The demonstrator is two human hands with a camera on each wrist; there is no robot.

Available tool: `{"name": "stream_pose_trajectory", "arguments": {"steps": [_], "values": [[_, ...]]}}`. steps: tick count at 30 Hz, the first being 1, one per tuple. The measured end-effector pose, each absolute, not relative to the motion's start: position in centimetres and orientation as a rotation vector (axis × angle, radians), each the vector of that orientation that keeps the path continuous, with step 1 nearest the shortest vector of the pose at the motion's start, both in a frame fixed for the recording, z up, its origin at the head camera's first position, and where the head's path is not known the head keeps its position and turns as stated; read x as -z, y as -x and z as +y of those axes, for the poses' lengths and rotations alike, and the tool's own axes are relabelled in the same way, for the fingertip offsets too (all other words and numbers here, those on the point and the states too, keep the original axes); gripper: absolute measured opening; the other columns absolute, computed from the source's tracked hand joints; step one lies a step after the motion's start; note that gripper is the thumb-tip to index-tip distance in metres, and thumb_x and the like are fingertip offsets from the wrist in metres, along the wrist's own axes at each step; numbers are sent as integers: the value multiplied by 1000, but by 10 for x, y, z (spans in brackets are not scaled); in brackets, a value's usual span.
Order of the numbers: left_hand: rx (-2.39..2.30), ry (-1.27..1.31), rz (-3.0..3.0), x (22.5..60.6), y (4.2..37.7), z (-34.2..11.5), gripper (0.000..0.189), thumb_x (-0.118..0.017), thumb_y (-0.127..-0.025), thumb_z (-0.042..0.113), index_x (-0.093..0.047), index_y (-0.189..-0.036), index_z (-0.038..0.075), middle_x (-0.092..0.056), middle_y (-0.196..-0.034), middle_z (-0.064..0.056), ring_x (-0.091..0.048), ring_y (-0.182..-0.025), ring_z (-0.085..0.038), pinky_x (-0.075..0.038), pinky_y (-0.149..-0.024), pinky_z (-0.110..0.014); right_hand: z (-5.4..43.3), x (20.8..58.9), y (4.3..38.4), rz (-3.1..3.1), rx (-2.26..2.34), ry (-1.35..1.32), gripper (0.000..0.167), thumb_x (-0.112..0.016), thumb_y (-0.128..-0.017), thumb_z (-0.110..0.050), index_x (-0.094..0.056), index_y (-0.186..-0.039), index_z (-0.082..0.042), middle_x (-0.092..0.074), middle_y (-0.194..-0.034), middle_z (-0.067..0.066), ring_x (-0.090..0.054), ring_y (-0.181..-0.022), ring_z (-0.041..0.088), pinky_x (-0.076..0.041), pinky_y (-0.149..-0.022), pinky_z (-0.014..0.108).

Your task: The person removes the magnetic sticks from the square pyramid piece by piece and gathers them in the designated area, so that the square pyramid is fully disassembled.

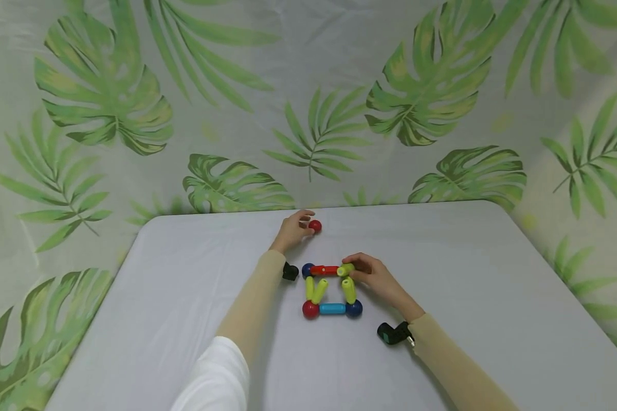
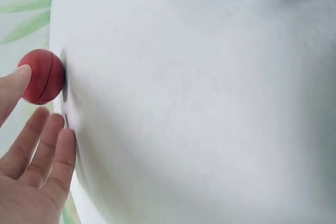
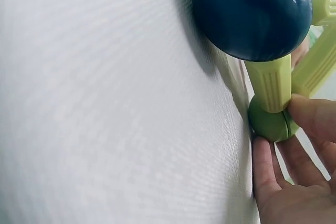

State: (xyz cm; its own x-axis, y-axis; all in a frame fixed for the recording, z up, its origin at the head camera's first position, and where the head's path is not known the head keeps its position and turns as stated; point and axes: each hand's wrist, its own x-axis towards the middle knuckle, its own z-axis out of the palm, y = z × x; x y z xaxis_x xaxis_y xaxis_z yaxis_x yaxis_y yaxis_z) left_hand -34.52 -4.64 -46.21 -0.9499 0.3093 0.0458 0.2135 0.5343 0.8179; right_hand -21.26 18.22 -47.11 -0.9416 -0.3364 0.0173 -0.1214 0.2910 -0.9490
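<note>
My left hand (image 1: 292,233) is at a loose red ball (image 1: 315,226) near the table's far edge. In the left wrist view the thumb touches that ball, while the visible fingers (image 2: 55,150) lie spread and fairly straight below it. My right hand (image 1: 372,277) holds a green ball (image 3: 269,121) at the far right corner of a rod-and-ball frame, thumb and fingers around it. The frame has a red rod (image 1: 325,270), a light blue rod (image 1: 332,309), a near red ball (image 1: 311,309), two dark blue balls (image 1: 354,308) and several yellow-green rods (image 1: 349,290).
The frame lies on a white-covered table (image 1: 211,285). Black wrist cameras (image 1: 392,333) hang beside both forearms, the left one close to the frame. A leaf-patterned cloth (image 1: 319,137) rises behind the table's far edge.
</note>
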Motion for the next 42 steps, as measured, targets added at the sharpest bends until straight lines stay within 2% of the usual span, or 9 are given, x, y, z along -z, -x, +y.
{"name": "stream_pose_trajectory", "arguments": {"steps": [4, 10, 17, 23, 30, 37, 42], "values": [[-1528, -511, 2658, 456, 333, -55, 44, -66, -87, 0, -55, -129, 3, -55, -129, -19, -55, -113, -33, -44, -95, -40, 183, 472, 211, 2372, 1708, 412, 29, -54, -95, 3, -53, -123, 8, -54, -127, 23, -48, -120, 37, -37, -101, 51], [-1580, -829, 2455, 451, 295, -70, 26, -60, -90, -4, -59, -115, -2, -61, -116, -17, -56, -110, -31, -46, -94, -38, 188, 474, 210, 2406, 1695, 400, 29, -56, -95, -3, -56, -123, 3, -55, -126, 18, -52, -117, 34, -41, -99, 47], [-1320, -1054, 2378, 453, 252, -67, 21, -65, -90, 5, -62, -110, 8, -65, -110, -4, -57, -109, -20, -44, -96, -36, 192, 476, 211, 2421, 1693, 381, 29, -56, -95, -3, -56, -124, 2, -56, -124, 17, -52, -117, 33, -42, -98, 46], [-1217, -1108, 2608, 455, 243, -58, 17, -63, -92, 7, -63, -108, 10, -66, -106, -1, -61, -100, -16, -46, -92, -31, 189, 477, 211, 2378, 1714, 412, 30, -57, -95, -4, -55, -124, 3, -56, -125, 18, -53, -115, 33, -42, -98, 46], [-1418, -867, 2714, 451, 252, -74, 22, -66, -89, 4, -64, -111, 6, -64, -107, -6, -59, -96, -22, -50, -87, -34, 184, 478, 213, 2400, 1698, 384, 29, -56, -95, -2, -56, -124, 2, -56, -124, 17, -53, -115, 32, -43, -97, 44], [-1318, -436, 2836, 455, 285, -134, 20, -66, -88, 0, -66, -107, 4, -63, -109, -12, -58, -95, -26, -50, -79, -36, 185, 478, 212, 2350, 1719, 414, 30, -56, -96, -5, -55, -126, 2, -55, -126, 16, -50, -119, 32, -39, -100, 47], [-1156, -324, 2827, 455, 301, -158, 21, -64, -88, -1, -65, -109, 3, -61, -115, -16, -54, -105, -30, -45, -89, -41, 184, 477, 211, 2326, 1739, 406, 31, -56, -96, -6, -55, -126, 2, -55, -126, 16, -50, -118, 32, -40, -99, 46]]}}
